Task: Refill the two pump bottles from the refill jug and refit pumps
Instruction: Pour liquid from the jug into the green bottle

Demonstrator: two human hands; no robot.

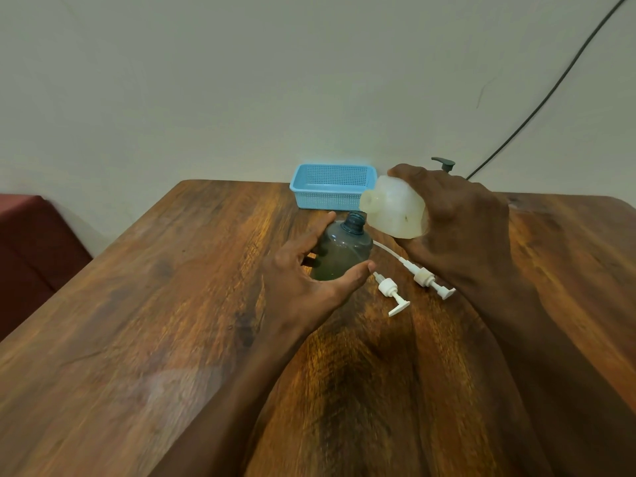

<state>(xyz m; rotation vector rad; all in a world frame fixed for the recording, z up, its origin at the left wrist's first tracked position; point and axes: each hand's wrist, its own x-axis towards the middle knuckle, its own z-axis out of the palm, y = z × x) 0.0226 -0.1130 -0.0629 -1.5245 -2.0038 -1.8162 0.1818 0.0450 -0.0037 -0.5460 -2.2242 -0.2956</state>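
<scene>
A dark translucent bottle (pixel 345 251) stands on the wooden table (pixel 172 287) with its neck uncapped and some liquid in its lower part. My left hand (pixel 303 270) curls round its body. My right hand (pixel 457 222) grips a pale translucent jug (pixel 392 210), tipped leftward with its mouth just above and right of the bottle's neck. Two white pumps lie on the table: a short one (pixel 390 290) and a long-tubed one (pixel 425 278). A dark pump head (pixel 444 163) shows behind my right hand; whatever carries it is hidden.
A light blue perforated basket (pixel 332 185) sits at the table's far edge against the wall. A black cable (pixel 550 94) runs down the wall at the right. A dark red seat (pixel 31 242) is at the left.
</scene>
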